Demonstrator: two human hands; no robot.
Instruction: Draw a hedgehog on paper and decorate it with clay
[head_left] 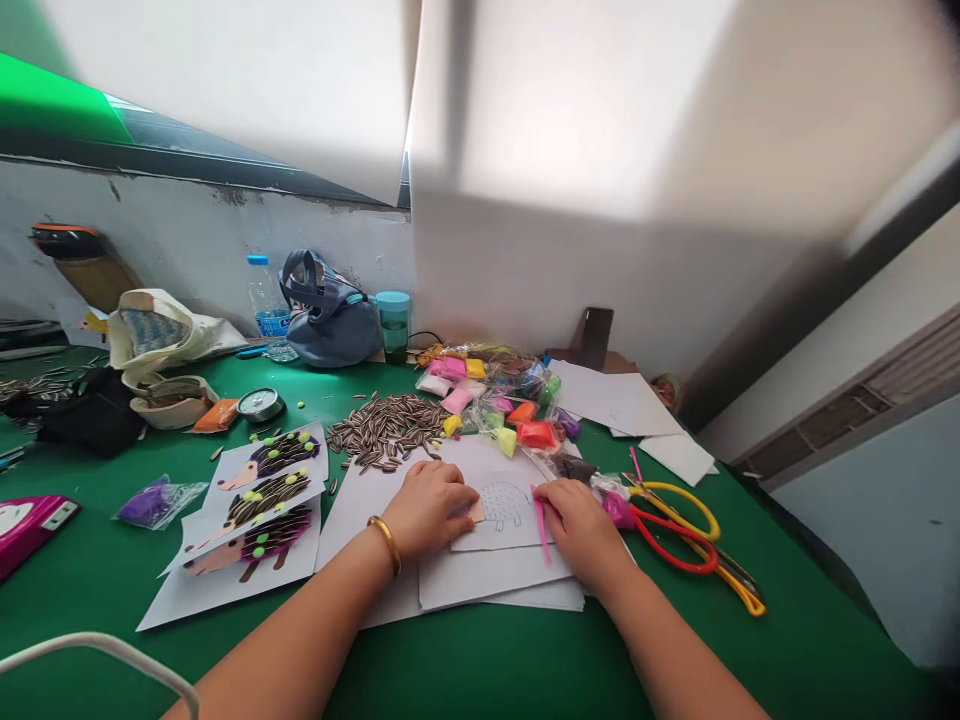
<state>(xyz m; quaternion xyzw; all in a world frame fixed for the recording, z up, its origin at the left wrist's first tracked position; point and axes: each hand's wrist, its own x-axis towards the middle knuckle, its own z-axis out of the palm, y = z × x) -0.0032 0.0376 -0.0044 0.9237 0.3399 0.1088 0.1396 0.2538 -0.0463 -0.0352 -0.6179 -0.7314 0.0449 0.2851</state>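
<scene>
My left hand [433,505], a gold bangle on its wrist, rests on a white sheet [480,541]. Its thumb and index fingertips touch a small pale beige clay piece [477,511] from the left. That piece sits at the left end of a hedgehog drawing [505,503] outlined in blue-green with small marks inside. My right hand [581,525] lies on the sheet's right side, fingers bent and apart. Beside its fingertips is a thin pink plastic strip [543,530]; the index fingertip reaches its top end. Further white sheets [487,582] lie underneath.
Sunflower seeds [386,430] are heaped behind my left hand. Finished hedgehog cards [255,510] lie left. Bagged coloured clay [536,435] is piled behind the drawing. Red-handled scissors [675,560] and yellow-handled scissors [697,495] lie right. A white cable [112,645] crosses the front left.
</scene>
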